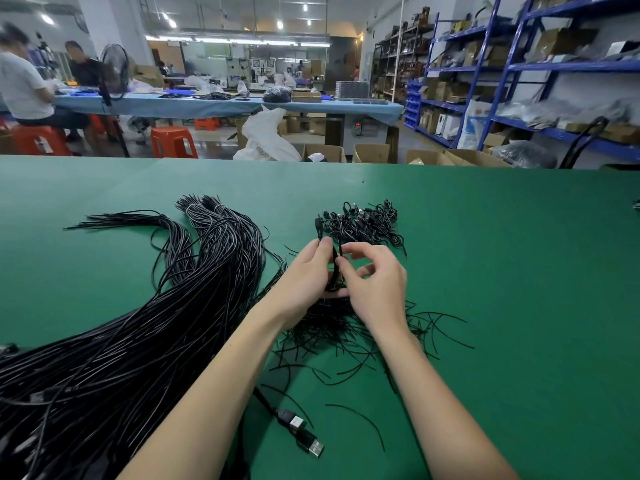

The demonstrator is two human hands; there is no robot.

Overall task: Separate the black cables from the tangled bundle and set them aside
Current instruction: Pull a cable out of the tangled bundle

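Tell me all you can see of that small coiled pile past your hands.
The coiled pile is a heap of short black cables, each wound into a small loop, glossy like plastic, with plug ends sticking up. It lies on the green table, just beyond both hands, right of the long cable bundle. Whether the hands touch it is unclear.

Both forearms are reaching forward; the left hand (306, 271) and right hand (375, 282) are meeting, fingers curling and pinching.
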